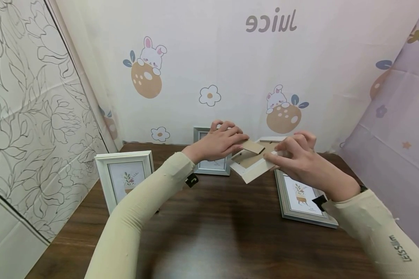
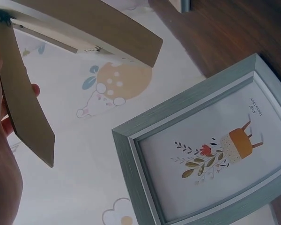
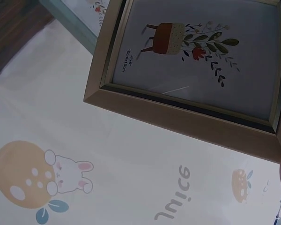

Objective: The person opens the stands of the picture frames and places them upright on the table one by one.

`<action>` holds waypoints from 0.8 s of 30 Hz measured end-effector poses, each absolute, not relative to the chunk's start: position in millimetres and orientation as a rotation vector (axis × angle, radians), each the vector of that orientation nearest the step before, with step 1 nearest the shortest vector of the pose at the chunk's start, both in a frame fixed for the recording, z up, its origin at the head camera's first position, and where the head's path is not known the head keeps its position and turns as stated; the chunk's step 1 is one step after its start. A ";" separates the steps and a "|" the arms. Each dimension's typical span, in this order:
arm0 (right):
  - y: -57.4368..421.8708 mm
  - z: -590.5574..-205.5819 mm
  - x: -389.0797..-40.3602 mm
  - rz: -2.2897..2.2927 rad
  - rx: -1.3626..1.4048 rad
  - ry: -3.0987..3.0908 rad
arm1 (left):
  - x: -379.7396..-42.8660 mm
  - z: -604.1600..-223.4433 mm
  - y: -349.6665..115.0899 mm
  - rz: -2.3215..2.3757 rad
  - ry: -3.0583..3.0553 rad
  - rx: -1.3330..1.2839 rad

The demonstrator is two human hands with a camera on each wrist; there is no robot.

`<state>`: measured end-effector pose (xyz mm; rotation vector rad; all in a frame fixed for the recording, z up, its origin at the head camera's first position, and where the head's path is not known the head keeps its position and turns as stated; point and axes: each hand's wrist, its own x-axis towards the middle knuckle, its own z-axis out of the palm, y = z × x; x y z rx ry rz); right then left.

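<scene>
Turned with its back upward, a picture frame (image 1: 253, 166) is held above the table between both hands. My right hand (image 1: 302, 161) grips its right edge with thumb and fingers. On the frame's back, my left hand (image 1: 220, 141) holds the brown stand leg (image 1: 253, 146), which is tilted away from the backing. From the left wrist, that leg (image 2: 25, 93) angles out from the frame's beige side (image 2: 103, 28). The right wrist view shows the held frame's beige front (image 3: 178, 117), around a print of a flower pot on legs.
A white frame (image 1: 123, 155) stands at the left of the dark wooden table (image 1: 202, 224). Behind the left hand stands a blue-grey frame (image 1: 213, 171). Another frame (image 1: 305, 217) is under the right hand. A printed curtain (image 1: 209, 58) backs the table.
</scene>
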<state>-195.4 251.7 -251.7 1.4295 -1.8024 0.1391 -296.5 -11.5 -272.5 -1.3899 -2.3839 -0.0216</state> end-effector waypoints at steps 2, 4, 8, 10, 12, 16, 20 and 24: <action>251.7 -251.5 -195.7 0.144 1.427 -1.801 | -296.4 -272.9 -11.7 -0.028 -2.385 -1.389; 251.7 -251.0 -195.7 0.139 1.423 -1.802 | -296.1 -273.1 -12.3 -0.026 -2.382 -1.387; 251.1 -250.3 -195.6 0.126 1.414 -1.799 | -295.7 -273.1 -12.9 -0.011 -2.368 -1.386; 250.7 -249.9 -195.6 0.119 1.411 -1.794 | -295.6 -272.8 -13.0 -0.010 -2.364 -1.386; 250.4 -249.5 -195.9 0.119 1.411 -1.789 | -295.3 -272.3 -13.3 -0.012 -2.364 -1.382; 249.9 -248.0 -196.6 0.138 1.408 -1.784 | -295.7 -271.8 -14.5 -0.015 -2.365 -1.366; 249.4 -246.6 -197.2 0.150 1.401 -1.777 | -296.8 -272.3 -17.0 -0.015 -2.375 -1.343; 248.9 -245.1 -197.5 0.137 1.388 -1.768 | -296.9 -271.2 -20.5 -0.053 -2.412 -1.310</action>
